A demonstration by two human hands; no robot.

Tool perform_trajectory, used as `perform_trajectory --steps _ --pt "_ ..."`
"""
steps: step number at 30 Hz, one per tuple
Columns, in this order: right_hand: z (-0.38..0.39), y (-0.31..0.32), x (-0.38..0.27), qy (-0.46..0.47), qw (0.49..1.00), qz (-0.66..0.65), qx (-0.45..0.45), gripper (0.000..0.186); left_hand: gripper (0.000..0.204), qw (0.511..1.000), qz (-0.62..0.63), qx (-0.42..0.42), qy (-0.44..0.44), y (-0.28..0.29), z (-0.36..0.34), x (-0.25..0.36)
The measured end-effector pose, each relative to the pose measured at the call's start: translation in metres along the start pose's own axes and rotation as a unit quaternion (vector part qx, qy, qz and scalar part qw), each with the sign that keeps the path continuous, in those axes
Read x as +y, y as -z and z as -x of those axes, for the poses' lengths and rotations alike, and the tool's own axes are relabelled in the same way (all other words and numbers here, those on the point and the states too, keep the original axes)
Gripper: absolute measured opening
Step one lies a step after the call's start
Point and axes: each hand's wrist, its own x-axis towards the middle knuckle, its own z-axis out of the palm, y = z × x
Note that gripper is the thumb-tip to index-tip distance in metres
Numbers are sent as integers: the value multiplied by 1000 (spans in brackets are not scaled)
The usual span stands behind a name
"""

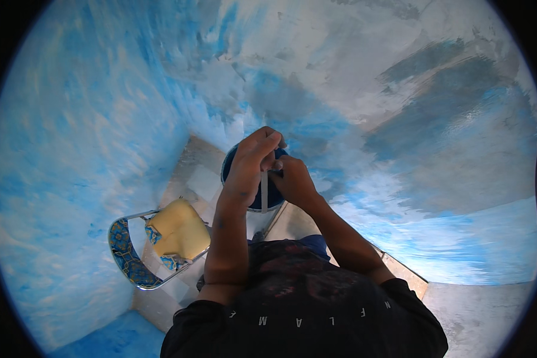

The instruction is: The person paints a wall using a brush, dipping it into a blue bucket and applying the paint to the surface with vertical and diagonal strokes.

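Fingers (271,142) of the left hand (252,154) curl inward, those of the right hand (296,181) bent close by at 4 o'clock; whether they pinch anything, cannot tell. Beneath both, dark blue bucket (274,197), pale strip (265,194) running toward its 6 o'clock. Chair (184,231) with yellow seat at 8 o'clock, blue-grey streaked wall (352,89) at 1 o'clock.
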Motion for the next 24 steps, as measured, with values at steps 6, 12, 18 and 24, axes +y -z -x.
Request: perform_trajectory --steps 6,12,18,24 --pt "23 35 -21 -48 985 -114 117 19 33 1000 -6 9 -6 4 3 6" --pt "38 56 -24 -92 964 -189 163 18 30 1000 11 18 -13 -8 0 6" --pt "47 54 -35 -115 923 -324 173 12 28 996 24 59 -62 -20 5 16" --pt "53 64 -32 -44 934 -332 126 12 29 995 1 67 -77 -16 6 14"
